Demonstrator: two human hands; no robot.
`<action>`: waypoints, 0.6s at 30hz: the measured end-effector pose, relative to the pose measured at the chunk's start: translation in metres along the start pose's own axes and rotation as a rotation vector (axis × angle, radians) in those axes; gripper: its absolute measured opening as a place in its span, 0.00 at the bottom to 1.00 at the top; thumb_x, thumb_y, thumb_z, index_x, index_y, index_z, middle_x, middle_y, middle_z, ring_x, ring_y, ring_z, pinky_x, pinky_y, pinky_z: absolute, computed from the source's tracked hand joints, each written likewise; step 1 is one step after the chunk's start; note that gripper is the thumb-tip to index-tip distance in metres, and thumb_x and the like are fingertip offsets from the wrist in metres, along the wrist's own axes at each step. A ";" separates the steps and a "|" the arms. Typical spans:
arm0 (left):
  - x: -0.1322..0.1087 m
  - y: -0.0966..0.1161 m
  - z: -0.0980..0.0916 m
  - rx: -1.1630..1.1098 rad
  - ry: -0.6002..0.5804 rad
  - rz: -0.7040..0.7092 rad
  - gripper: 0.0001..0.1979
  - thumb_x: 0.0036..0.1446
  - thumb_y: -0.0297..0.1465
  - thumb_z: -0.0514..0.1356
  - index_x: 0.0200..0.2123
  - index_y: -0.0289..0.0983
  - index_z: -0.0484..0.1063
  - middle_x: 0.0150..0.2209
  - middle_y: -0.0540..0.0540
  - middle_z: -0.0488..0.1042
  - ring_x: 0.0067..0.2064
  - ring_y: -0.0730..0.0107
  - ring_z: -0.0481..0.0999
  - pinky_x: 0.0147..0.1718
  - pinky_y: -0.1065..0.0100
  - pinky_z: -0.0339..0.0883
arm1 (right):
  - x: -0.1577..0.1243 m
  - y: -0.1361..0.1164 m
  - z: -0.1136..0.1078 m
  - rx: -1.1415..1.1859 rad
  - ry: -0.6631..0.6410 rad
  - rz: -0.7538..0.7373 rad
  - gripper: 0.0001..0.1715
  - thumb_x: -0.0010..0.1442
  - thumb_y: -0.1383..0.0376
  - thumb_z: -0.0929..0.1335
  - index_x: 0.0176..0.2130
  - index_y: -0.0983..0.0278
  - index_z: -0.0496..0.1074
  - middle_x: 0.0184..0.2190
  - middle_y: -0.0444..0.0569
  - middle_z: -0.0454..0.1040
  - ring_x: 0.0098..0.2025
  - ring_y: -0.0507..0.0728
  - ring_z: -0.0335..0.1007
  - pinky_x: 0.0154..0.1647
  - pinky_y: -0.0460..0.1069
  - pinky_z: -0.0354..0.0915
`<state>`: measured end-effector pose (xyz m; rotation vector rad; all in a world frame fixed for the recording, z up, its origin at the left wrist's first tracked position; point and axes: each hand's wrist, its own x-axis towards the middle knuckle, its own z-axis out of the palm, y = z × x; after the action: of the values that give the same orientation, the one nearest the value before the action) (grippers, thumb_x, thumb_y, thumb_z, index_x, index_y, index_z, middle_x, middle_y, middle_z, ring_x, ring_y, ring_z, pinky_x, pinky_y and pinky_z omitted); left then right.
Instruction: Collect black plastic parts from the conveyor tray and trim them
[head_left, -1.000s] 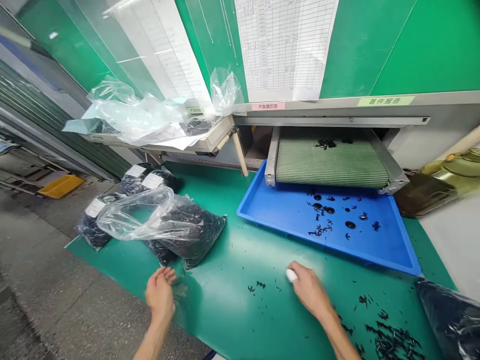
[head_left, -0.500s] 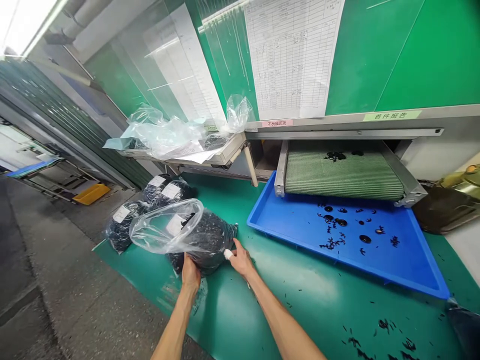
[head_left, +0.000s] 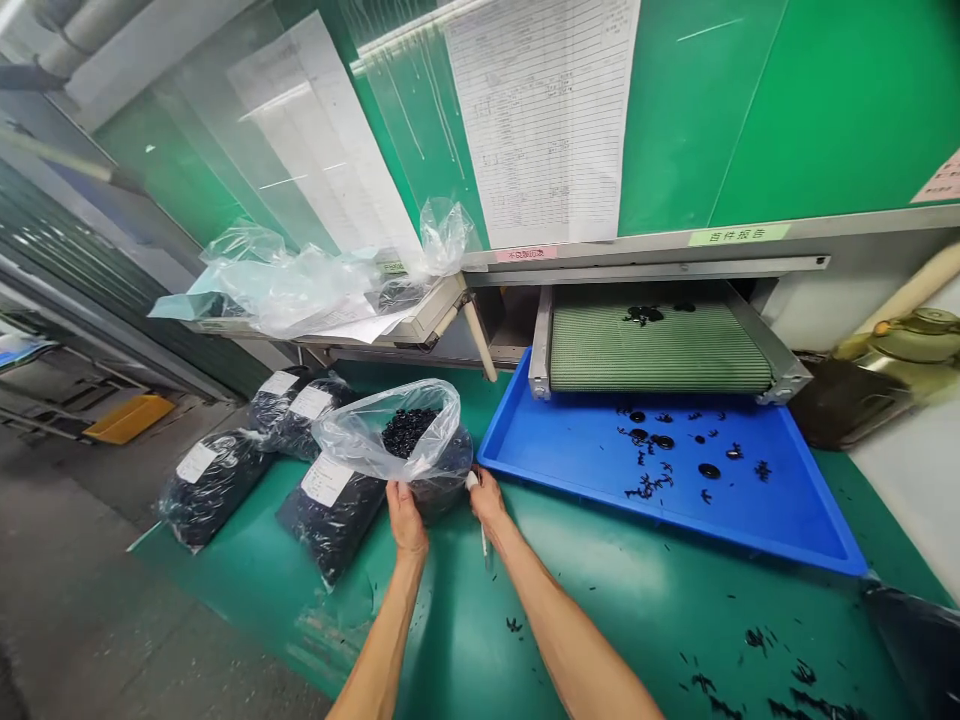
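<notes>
An open clear plastic bag [head_left: 444,480] of small black parts [head_left: 409,432] stands nearly upright on the green table, its mouth spread wide. My left hand [head_left: 407,520] grips its near left side, the fingers partly hidden against the plastic. On its right side, my right hand [head_left: 487,498] holds the bag, with a white cover on one finger or thumb. A thin whitish stick-like thing [head_left: 484,540] shows below that hand; what it is I cannot make out. Just left of the open bag lies a filled bag [head_left: 330,515] with a white label.
Several labelled filled bags [head_left: 214,485] lie at the table's left end. A blue tray [head_left: 555,465] with scattered black parts sits under the end of a green conveyor belt [head_left: 660,350]. Loose black pieces [head_left: 802,690] litter the table's near right. A shelf [head_left: 442,315] carries crumpled plastic and papers.
The open bag has gone from leaning left to nearly upright, and both hands moved with it. The labelled bag beside it is now uncovered. The view has also shifted.
</notes>
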<state>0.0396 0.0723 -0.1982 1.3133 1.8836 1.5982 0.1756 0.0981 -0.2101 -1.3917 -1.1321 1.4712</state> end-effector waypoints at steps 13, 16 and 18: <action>-0.029 0.013 0.003 0.050 0.128 0.014 0.27 0.64 0.45 0.46 0.61 0.37 0.58 0.63 0.37 0.61 0.64 0.55 0.60 0.62 0.55 0.54 | -0.046 0.001 -0.038 -0.183 -0.040 0.000 0.15 0.64 0.65 0.65 0.50 0.65 0.69 0.44 0.51 0.73 0.46 0.57 0.70 0.50 0.56 0.65; -0.058 0.036 -0.008 0.100 0.178 0.060 0.23 0.61 0.43 0.51 0.54 0.37 0.65 0.56 0.37 0.66 0.60 0.52 0.63 0.60 0.49 0.55 | -0.082 0.007 -0.075 -0.255 -0.059 -0.063 0.22 0.57 0.72 0.64 0.51 0.61 0.69 0.44 0.49 0.74 0.48 0.58 0.69 0.53 0.53 0.60; -0.073 0.070 -0.012 0.182 0.017 0.265 0.15 0.60 0.40 0.54 0.45 0.40 0.72 0.48 0.40 0.73 0.54 0.52 0.69 0.58 0.48 0.58 | -0.114 0.014 -0.103 -0.287 -0.057 -0.073 0.25 0.56 0.74 0.62 0.52 0.60 0.68 0.46 0.48 0.74 0.49 0.57 0.68 0.52 0.51 0.60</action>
<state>0.0972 0.0024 -0.1523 1.6919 1.9711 1.5920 0.2874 -0.0063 -0.1914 -1.4894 -1.4604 1.3426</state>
